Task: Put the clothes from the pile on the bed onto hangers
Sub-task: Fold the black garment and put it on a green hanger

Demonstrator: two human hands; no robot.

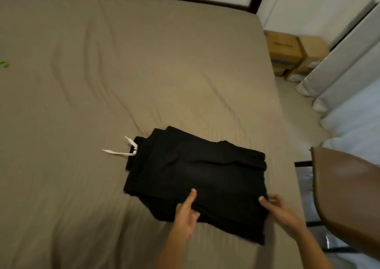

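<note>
A pile of folded black clothes (197,172) lies on the tan bed (123,73), near its right edge. White drawstrings (125,149) stick out from the pile's left end. My left hand (186,215) is at the pile's near edge, thumb lying on top of the cloth and fingers tucked under the fold. My right hand (277,209) grips the near right corner, thumb on top and fingers round the edge. No hanger is in view.
A brown chair seat (345,194) juts in at the right, close to my right hand. Cardboard boxes (292,52) stand on the floor beyond the bed's right edge, next to white curtains (349,73). A small green thing (4,64) lies at the far left.
</note>
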